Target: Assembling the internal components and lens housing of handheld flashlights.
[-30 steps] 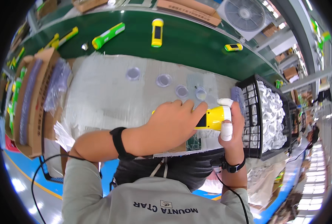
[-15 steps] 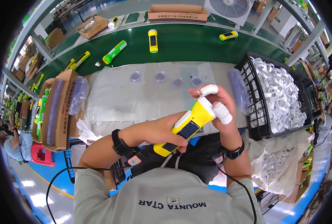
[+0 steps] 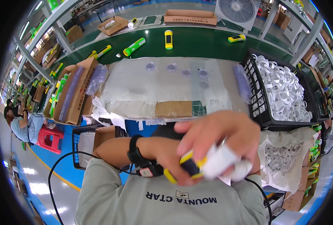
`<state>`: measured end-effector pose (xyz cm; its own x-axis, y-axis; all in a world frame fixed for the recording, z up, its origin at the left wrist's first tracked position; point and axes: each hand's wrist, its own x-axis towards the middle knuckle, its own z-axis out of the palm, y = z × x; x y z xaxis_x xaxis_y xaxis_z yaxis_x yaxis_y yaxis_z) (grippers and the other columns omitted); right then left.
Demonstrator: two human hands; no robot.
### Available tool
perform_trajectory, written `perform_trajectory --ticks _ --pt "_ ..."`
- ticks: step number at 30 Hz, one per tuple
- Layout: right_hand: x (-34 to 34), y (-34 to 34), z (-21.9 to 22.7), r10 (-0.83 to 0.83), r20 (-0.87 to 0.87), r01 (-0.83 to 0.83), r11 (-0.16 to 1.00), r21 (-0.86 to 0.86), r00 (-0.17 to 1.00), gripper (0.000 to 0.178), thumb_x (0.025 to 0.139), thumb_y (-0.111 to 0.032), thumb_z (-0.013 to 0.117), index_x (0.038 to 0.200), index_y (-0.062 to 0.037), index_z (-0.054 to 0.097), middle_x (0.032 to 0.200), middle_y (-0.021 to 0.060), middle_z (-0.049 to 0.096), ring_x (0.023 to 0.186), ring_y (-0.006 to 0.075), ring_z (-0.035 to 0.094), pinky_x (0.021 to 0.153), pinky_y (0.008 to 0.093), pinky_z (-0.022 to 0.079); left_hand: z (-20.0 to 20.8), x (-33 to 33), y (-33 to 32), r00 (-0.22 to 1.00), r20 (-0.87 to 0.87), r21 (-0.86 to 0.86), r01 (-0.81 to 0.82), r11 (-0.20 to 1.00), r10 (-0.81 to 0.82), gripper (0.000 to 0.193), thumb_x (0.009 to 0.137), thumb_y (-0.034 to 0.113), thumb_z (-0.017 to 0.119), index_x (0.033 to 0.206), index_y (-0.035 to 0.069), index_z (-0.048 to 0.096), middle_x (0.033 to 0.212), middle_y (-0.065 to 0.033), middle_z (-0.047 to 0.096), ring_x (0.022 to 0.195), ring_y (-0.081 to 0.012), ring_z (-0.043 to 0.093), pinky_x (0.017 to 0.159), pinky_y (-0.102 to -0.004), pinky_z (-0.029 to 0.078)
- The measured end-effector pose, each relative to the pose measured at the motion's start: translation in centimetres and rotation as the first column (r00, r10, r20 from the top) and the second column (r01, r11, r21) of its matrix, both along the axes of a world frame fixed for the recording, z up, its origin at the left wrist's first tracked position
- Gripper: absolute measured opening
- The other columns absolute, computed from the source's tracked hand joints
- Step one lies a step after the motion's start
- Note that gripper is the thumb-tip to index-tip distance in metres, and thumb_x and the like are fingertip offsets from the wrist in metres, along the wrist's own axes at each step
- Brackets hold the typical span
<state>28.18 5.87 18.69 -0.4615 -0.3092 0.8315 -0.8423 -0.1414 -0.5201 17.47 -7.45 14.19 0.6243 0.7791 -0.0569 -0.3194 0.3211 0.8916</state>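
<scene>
Close to my chest I hold a yellow flashlight (image 3: pixel 189 167) with a dark panel on its side. My left hand (image 3: pixel 172 159) is closed round its body, the tail pointing to the lower left. Over the head end, my right hand (image 3: pixel 226 137) is closed with the fingers bent across it, smeared by motion. White covers on two right fingers blend with the white head, so its front is mostly hidden. Several clear round discs (image 3: pixel 172 67) lie on the plastic-covered table (image 3: pixel 136 88) beyond my hands.
A black crate (image 3: pixel 262 108) full of white rings stands at the right, above a sack (image 3: pixel 279 159) of more rings. On the left is a cardboard box (image 3: pixel 84 90) of flashlights. Several flashlights lie on the green belt (image 3: pixel 200 43). A person (image 3: pixel 26 125) sits far left.
Both hands have brought the flashlight down and nearer my chest. My right hand has turned over its head end. The view has shifted, and another disc shows on the table.
</scene>
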Motion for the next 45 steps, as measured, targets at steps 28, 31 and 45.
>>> perform_trajectory --ticks 28,31,45 --pt "-3.1 6.7 -6.4 0.003 0.487 0.379 0.625 -0.682 0.873 0.051 0.086 -0.032 0.048 0.128 -0.0035 0.044 0.109 0.0126 0.057 0.101 0.0249 0.056 0.089 0.0372 0.044 0.4 -2.0 5.1 0.863 -0.195 -0.277 -0.504 0.818 0.465 0.048 0.082 0.034 0.066 0.111 0.008 0.038 0.076 -0.0113 0.056 0.052 -0.0207 0.059 0.046 -0.0325 0.05" --pt "-3.7 8.9 -7.4 -0.043 0.522 0.443 0.591 -0.674 0.852 0.058 0.085 -0.035 0.048 0.133 -0.004 0.038 0.121 0.0131 0.049 0.115 0.0263 0.048 0.098 0.0395 0.038 -0.4 -3.5 7.5 0.888 -0.137 -0.286 -0.459 0.841 0.438 0.048 0.085 0.045 0.058 0.109 0.008 0.038 0.076 -0.0122 0.057 0.052 -0.0222 0.059 0.045 -0.0327 0.05" --pt "-2.0 12.7 -16.6 -0.406 0.786 0.881 0.294 -0.37 0.466 0.057 0.083 -0.014 0.059 0.133 -0.002 0.034 0.122 0.0106 0.047 0.111 0.023 0.049 0.091 0.0352 0.04 -8.3 -21.3 32.7 0.079 -0.759 0.271 -0.864 0.424 0.647 0.056 0.086 0.031 0.055 0.129 0.001 0.034 0.109 -0.0164 0.056 0.096 -0.0282 0.058 0.076 -0.0402 0.05"
